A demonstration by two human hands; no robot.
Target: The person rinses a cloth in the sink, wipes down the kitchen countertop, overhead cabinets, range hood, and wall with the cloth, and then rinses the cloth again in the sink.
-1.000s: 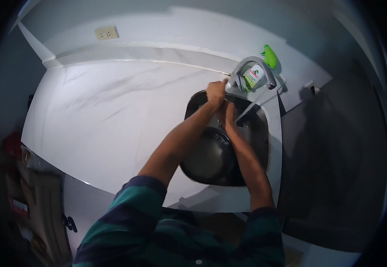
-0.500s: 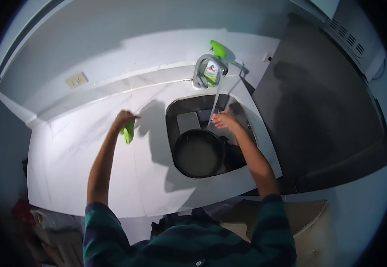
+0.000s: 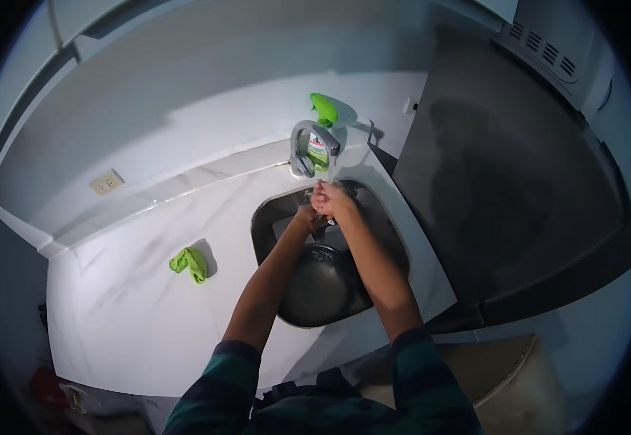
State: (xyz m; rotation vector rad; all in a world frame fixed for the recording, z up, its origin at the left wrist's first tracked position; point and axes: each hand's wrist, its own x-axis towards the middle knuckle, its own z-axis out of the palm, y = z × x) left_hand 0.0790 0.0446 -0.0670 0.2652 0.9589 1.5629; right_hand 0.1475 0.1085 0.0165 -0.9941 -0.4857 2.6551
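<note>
Beneath the curved grey faucet [image 3: 307,138], my two hands meet over the sink. My right hand [image 3: 332,201] has its fingers loosely bent, under the spout where water runs, and I see nothing held in it. Against it, slightly lower, is my left hand [image 3: 307,217], its fingers mostly hidden. A dark round pan [image 3: 318,286] sits in the metal sink [image 3: 260,230] below my wrists, holding cloudy liquid. On the white counter to the left lies a crumpled green cloth [image 3: 194,264], apart from both hands.
A spray bottle [image 3: 320,148] with a green trigger stands behind the faucet. A wall outlet [image 3: 106,182] is at the back left. To the right of the counter stands a large dark grey appliance or cabinet [image 3: 518,188].
My left hand has let go of the green cloth, which now lies on the counter. That hand has moved right to meet my right hand under the faucet. The view has shifted.
</note>
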